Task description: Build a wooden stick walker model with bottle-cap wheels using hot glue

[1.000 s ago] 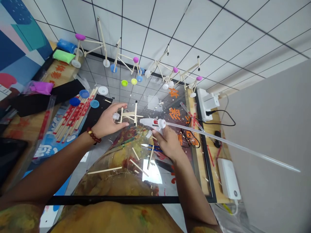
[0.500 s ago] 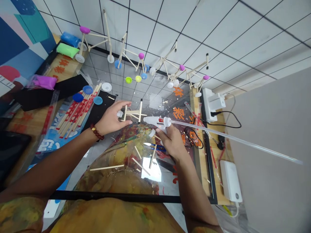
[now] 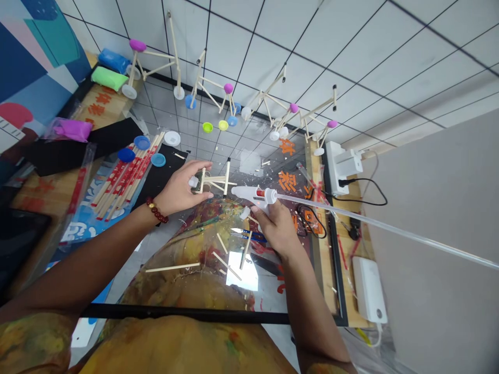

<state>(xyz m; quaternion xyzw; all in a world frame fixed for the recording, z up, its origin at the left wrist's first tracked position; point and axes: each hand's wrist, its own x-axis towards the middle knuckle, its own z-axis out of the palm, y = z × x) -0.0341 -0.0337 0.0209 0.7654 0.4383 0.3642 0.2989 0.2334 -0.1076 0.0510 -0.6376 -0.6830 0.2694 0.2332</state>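
My left hand (image 3: 180, 188) is closed around one end of a small frame of wooden sticks (image 3: 220, 180), whose far crosspiece has dark tips. Next to those fingers shows a white cap (image 3: 193, 182), partly hidden. In my right hand (image 3: 279, 228) is a white glue gun (image 3: 247, 194), its nozzle pointing left, close to the frame's crosspiece; I cannot tell if they touch. A long clear glue stick (image 3: 374, 222) juts from its back toward the right. Below the gun lie blue-handled snips (image 3: 249, 235) and several cut wooden sticks (image 3: 172, 268).
Several stick models (image 3: 212, 83) with pink clay stand along the back wall. Bundled chopsticks (image 3: 128, 176), blue lids (image 3: 158, 159) and clay packs (image 3: 109, 78) lie at left. A power strip (image 3: 336, 166), black cable (image 3: 366, 181) and white box (image 3: 369, 291) occupy the right edge.
Almost nothing differs. The whole view has shifted very slightly, and the glue stick's far end now reaches the right edge of the picture. Both hands keep their hold.
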